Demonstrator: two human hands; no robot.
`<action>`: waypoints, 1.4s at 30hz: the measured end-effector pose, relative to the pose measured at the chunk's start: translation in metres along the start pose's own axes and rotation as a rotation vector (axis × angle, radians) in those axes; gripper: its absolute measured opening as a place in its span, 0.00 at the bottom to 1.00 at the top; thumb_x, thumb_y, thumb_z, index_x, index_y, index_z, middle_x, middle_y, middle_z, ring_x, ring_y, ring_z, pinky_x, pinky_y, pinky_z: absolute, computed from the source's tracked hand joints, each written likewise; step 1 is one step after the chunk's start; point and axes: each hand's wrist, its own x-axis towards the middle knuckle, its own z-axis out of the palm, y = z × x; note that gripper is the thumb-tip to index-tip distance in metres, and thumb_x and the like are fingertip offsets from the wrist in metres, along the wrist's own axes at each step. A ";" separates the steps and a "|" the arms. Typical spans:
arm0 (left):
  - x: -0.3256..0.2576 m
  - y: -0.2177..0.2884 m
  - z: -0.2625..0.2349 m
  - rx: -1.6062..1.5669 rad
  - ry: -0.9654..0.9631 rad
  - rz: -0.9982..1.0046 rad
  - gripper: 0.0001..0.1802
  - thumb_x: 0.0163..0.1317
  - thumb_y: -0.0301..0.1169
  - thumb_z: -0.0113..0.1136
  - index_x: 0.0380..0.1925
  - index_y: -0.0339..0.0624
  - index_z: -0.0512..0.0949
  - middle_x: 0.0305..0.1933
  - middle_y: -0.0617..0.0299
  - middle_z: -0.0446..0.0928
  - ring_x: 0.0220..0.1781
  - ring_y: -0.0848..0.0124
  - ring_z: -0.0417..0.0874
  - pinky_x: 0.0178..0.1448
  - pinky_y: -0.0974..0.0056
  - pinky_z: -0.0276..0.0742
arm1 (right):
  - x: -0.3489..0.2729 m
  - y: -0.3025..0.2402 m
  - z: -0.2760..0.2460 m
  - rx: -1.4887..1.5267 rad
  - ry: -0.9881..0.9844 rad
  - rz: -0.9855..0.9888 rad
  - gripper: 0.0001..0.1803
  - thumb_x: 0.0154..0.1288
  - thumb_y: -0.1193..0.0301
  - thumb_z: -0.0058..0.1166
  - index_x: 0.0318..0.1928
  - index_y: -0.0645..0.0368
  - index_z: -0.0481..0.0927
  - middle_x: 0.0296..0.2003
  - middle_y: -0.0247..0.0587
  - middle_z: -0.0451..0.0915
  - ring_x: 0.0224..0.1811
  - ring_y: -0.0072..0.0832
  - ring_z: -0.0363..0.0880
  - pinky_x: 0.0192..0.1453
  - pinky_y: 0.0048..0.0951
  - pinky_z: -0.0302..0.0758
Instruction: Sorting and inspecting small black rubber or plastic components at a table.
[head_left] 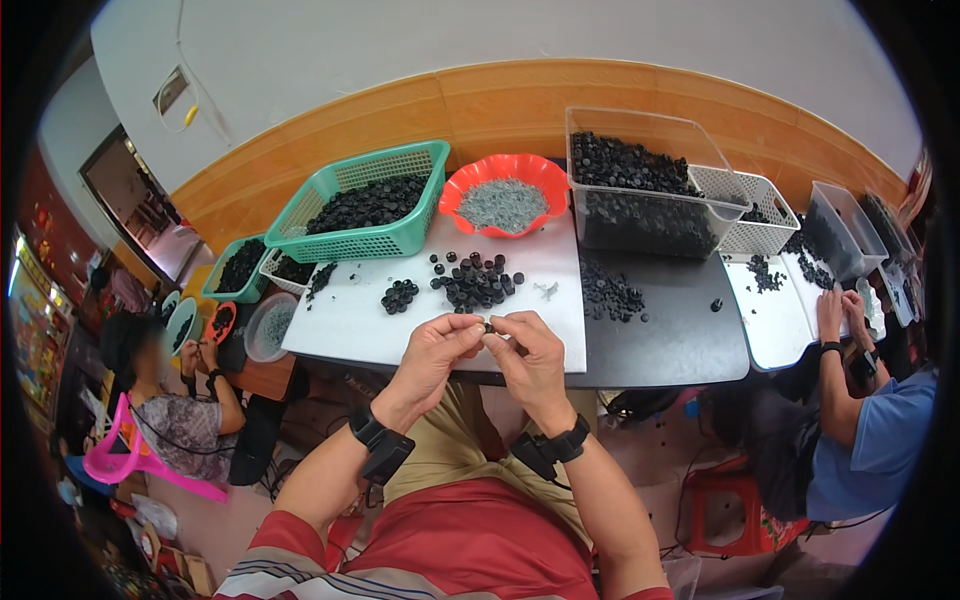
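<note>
My left hand [437, 352] and my right hand [528, 358] meet over the front edge of the white work sheet [350, 325]. Between their pinched fingertips is a small black round part [488, 327], mostly covered by the fingers. Just beyond the hands lies a loose pile of black caps [475, 282]. To its left sits a smaller cluster of black round pieces [400, 296]. A few clear small pieces [546, 290] lie on the sheet to the right. A red scalloped bowl [462, 222] behind the pile holds many clear small parts.
A green basket [350, 246] of black parts stands at the back left. At the back right are a clear bin [640, 240] and a white basket [765, 240]. Black pieces [612, 292] are scattered on the dark table. Co-workers sit on both sides, one near a pink chair [130, 450].
</note>
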 end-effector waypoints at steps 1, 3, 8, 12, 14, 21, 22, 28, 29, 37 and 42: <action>0.000 0.000 -0.001 0.002 -0.007 0.000 0.12 0.69 0.31 0.68 0.49 0.38 0.83 0.38 0.67 0.84 0.38 0.80 0.80 0.48 0.73 0.76 | 0.000 0.002 0.000 -0.004 -0.013 0.012 0.10 0.67 0.78 0.66 0.48 0.64 0.86 0.38 0.41 0.81 0.29 0.24 0.78 0.34 0.24 0.75; 0.000 -0.001 -0.002 0.001 -0.012 0.003 0.12 0.70 0.31 0.68 0.49 0.38 0.83 0.39 0.67 0.84 0.39 0.79 0.81 0.48 0.73 0.77 | 0.000 0.004 -0.001 -0.008 -0.029 0.022 0.10 0.67 0.78 0.65 0.48 0.64 0.86 0.38 0.41 0.81 0.29 0.24 0.78 0.33 0.24 0.75; -0.003 0.000 0.001 0.020 -0.022 -0.011 0.15 0.71 0.31 0.67 0.53 0.37 0.82 0.42 0.66 0.85 0.42 0.80 0.82 0.52 0.73 0.77 | -0.002 0.006 0.000 -0.088 -0.045 0.019 0.06 0.71 0.78 0.61 0.46 0.66 0.82 0.40 0.38 0.79 0.29 0.20 0.78 0.31 0.21 0.73; -0.005 -0.003 0.001 0.036 -0.011 0.009 0.16 0.71 0.30 0.66 0.56 0.37 0.81 0.44 0.65 0.85 0.43 0.80 0.81 0.53 0.73 0.77 | -0.001 0.001 0.002 -0.135 -0.056 -0.007 0.06 0.72 0.78 0.60 0.46 0.67 0.81 0.40 0.39 0.78 0.31 0.22 0.78 0.34 0.23 0.74; -0.006 -0.005 0.000 0.045 -0.023 0.036 0.17 0.71 0.28 0.65 0.57 0.35 0.80 0.46 0.65 0.85 0.44 0.81 0.81 0.53 0.73 0.78 | -0.001 -0.002 0.002 -0.174 -0.049 -0.019 0.06 0.74 0.78 0.57 0.47 0.67 0.79 0.40 0.40 0.78 0.34 0.23 0.77 0.38 0.24 0.75; -0.011 -0.009 -0.006 0.263 0.032 0.180 0.16 0.71 0.24 0.64 0.57 0.33 0.80 0.47 0.63 0.85 0.47 0.79 0.83 0.54 0.71 0.80 | -0.003 0.004 -0.003 -0.168 -0.058 -0.011 0.08 0.74 0.76 0.57 0.49 0.67 0.78 0.40 0.45 0.76 0.32 0.31 0.76 0.38 0.29 0.75; -0.011 -0.007 -0.013 0.407 0.092 0.240 0.15 0.70 0.24 0.65 0.55 0.33 0.82 0.46 0.63 0.85 0.45 0.79 0.83 0.52 0.71 0.80 | -0.004 0.007 -0.003 -0.156 -0.073 0.002 0.08 0.76 0.76 0.55 0.50 0.67 0.77 0.41 0.41 0.75 0.32 0.25 0.75 0.37 0.26 0.74; -0.008 0.016 -0.042 0.848 0.314 0.324 0.11 0.64 0.25 0.69 0.46 0.34 0.86 0.41 0.59 0.86 0.40 0.77 0.84 0.46 0.68 0.80 | -0.003 0.005 -0.003 -0.088 -0.086 0.043 0.08 0.78 0.76 0.52 0.50 0.69 0.76 0.43 0.37 0.73 0.30 0.18 0.74 0.33 0.22 0.73; -0.005 0.017 -0.046 0.926 0.314 0.451 0.11 0.63 0.25 0.69 0.45 0.34 0.86 0.40 0.56 0.86 0.37 0.72 0.85 0.44 0.67 0.81 | -0.003 0.004 -0.003 -0.066 -0.077 0.057 0.08 0.78 0.75 0.52 0.50 0.69 0.76 0.43 0.37 0.73 0.30 0.19 0.74 0.33 0.22 0.74; 0.003 0.030 -0.070 1.112 0.358 0.607 0.10 0.61 0.24 0.69 0.43 0.34 0.86 0.41 0.52 0.86 0.38 0.65 0.88 0.46 0.64 0.83 | -0.003 0.005 -0.004 0.002 -0.068 0.115 0.07 0.78 0.76 0.52 0.49 0.68 0.76 0.43 0.38 0.73 0.29 0.19 0.75 0.33 0.22 0.74; 0.004 0.032 -0.068 1.209 0.313 0.607 0.12 0.60 0.25 0.70 0.43 0.35 0.86 0.43 0.52 0.86 0.39 0.62 0.88 0.46 0.62 0.83 | -0.002 0.003 -0.004 0.024 -0.057 0.128 0.07 0.78 0.76 0.53 0.49 0.68 0.76 0.42 0.37 0.73 0.29 0.19 0.75 0.32 0.22 0.74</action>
